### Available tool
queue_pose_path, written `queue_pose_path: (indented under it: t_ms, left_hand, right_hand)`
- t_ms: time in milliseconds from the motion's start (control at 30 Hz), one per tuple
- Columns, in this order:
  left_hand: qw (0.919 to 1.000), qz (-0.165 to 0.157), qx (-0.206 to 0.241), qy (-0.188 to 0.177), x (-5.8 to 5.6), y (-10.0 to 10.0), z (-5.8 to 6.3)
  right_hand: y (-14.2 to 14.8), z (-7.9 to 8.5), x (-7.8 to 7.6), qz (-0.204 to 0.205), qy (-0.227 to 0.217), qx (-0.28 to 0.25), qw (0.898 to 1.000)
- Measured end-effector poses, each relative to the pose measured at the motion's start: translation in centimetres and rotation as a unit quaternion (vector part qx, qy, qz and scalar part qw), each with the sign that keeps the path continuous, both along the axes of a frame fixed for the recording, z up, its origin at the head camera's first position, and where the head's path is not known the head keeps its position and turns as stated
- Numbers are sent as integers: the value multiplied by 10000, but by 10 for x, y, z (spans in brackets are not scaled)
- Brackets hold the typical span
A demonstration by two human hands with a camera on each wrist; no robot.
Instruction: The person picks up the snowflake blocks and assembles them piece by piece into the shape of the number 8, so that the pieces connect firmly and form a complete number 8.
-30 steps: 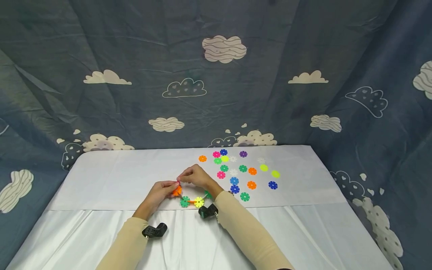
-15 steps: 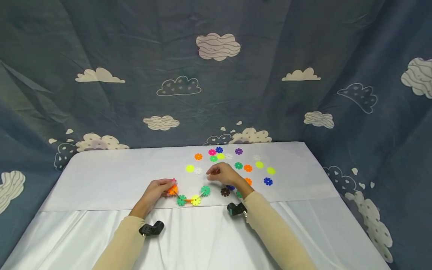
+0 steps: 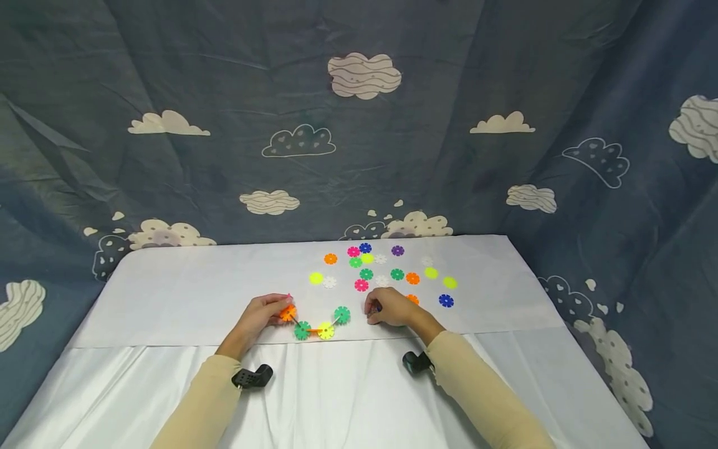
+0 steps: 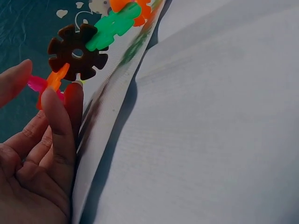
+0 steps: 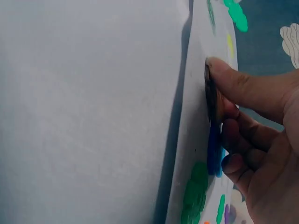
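Note:
At the left, my left hand (image 3: 255, 321) holds the end of a chain of notched plastic snowflake discs. Its fingers pinch the orange disc (image 4: 55, 81), with a pink disc (image 4: 36, 84) slotted into it. From there the chain runs through a brown disc (image 4: 77, 52), a green disc (image 3: 302, 330) and a yellow disc (image 3: 326, 330) to another green disc (image 3: 342, 315). Right of the chain, my right hand (image 3: 391, 307) pinches a loose brown disc (image 5: 212, 93) between thumb and fingers. A blue disc (image 5: 214, 151) lies right beside it, under the curled fingers.
Loose snowflake discs lie scattered over the back and right of the white table (image 3: 196, 287), among them a pink one (image 3: 361, 285), an orange one (image 3: 412, 279) and a dark blue one (image 3: 445, 300). A dark cloud-patterned curtain (image 3: 224, 174) hangs behind the table.
My right hand has left the pink disc at the chain's end, moved right across the table and come down on the brown disc. My left hand keeps holding the chain, nearly still.

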State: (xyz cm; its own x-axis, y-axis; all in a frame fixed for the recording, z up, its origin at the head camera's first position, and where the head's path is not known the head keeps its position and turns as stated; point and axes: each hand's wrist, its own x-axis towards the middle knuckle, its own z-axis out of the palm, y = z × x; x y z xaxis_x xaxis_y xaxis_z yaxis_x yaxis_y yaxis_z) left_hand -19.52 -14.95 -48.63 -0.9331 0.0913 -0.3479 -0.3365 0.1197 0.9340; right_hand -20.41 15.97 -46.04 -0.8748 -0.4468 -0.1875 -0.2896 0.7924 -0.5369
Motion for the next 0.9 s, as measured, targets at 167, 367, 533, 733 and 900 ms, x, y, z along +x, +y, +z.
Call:
queue_pose_path:
  t_ms: [167,367,533,733,900]
  left_hand:
    - [10000,-23,18,-11,1,2,0]
    - [10000,-6,35,53,2,2,1]
    - [10000,57,50,9,1,2,1]
    - [10000,52,8,6,1,1,2]
    - [9999,62,44,66,2,1,0]
  right_hand:
    - [2,2,3,-131,74,160,9998]
    - [5,2,7,-237,63,158,9996]
    - [7,-2,2,-96,113,-329,9994]
    - [-2,-3,-17,-356,-155,-1995,9791]
    - [-34,3,-35,-454,-667,-3201,9439]
